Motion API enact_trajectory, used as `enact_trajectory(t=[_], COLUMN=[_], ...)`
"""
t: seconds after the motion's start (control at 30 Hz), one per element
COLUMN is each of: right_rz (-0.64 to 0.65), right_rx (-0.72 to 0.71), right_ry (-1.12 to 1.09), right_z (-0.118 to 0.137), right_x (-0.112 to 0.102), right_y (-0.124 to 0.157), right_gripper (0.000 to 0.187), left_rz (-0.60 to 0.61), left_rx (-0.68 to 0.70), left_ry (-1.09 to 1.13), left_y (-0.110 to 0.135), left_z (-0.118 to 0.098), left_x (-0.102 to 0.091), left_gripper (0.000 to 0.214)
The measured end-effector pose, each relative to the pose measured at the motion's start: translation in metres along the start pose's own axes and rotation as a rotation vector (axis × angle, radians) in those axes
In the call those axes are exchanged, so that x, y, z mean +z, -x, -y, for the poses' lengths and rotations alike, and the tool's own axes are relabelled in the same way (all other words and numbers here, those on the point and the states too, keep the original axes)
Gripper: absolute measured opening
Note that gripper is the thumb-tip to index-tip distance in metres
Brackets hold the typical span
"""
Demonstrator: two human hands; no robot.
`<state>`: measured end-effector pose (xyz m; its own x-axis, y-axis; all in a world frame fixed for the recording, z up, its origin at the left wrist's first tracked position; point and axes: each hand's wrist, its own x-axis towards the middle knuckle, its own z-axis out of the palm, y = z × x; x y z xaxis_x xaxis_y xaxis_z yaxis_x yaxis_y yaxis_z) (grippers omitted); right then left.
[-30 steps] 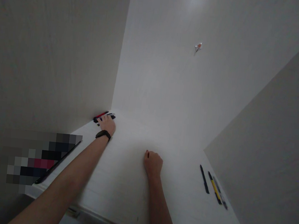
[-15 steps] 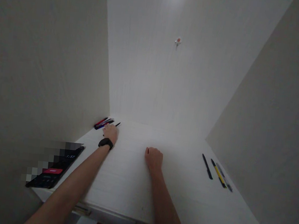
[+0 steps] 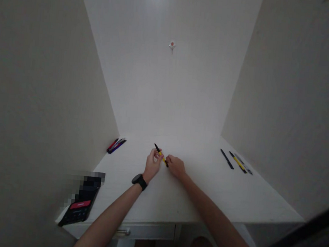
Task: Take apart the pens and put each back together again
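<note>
A yellow-and-black pen (image 3: 161, 154) is held slantwise over the desk, its black tip pointing up and to the left. My left hand (image 3: 152, 165), with a black watch (image 3: 140, 181) on the wrist, pinches it around the middle between thumb and fingers. Close by on the right, my right hand (image 3: 176, 166) is closed, its curled fingers at the pen's lower black end. Part of that grip is hidden by the hand itself.
Several pens (image 3: 116, 145) lie bunched at the desk's back left. On the right lie a black pen (image 3: 227, 159), another yellow-and-black pen (image 3: 238, 162) and a clear pen (image 3: 243, 164). A phone (image 3: 82, 205) rests at the left edge. Walls enclose the white desk (image 3: 191, 203).
My left hand has come from the pens at the back left to the desk's middle, bringing the yellow-and-black pen. My right hand has met the pen's lower end. The view has shifted.
</note>
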<state>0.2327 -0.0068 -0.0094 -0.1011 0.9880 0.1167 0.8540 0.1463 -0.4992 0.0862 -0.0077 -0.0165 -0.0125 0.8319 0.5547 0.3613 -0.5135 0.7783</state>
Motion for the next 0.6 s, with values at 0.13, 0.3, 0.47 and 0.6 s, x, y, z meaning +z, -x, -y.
enact_trajectory(t=[0.13, 0.3, 0.47, 0.6], right_rz=[0.053, 0.174, 0.247, 0.323], right_rx=[-0.189, -0.305, -0.31, -0.28], right_ry=[-0.493, -0.775, -0.874, -0.952], right_z=[-0.012, -0.018, -0.018, -0.014], right_x=[-0.001, 0.003, 0.002, 0.004], right_y=[-0.005, -0.011, -0.007, 0.001], right_gripper=[0.051, 0.052, 0.044, 0.039], left_rz=[0.084, 0.229, 0.174, 0.155], left_rx=[-0.042, -0.085, -0.152, -0.271], left_ry=[0.085, 0.192, 0.446, 0.67], left_y=[-0.016, -0.021, -0.02, -0.02], left_z=[0.011, 0.019, 0.02, 0.023], left_x=[-0.004, -0.004, -0.006, -0.007], left_gripper=[0.021, 0.032, 0.053, 0.047])
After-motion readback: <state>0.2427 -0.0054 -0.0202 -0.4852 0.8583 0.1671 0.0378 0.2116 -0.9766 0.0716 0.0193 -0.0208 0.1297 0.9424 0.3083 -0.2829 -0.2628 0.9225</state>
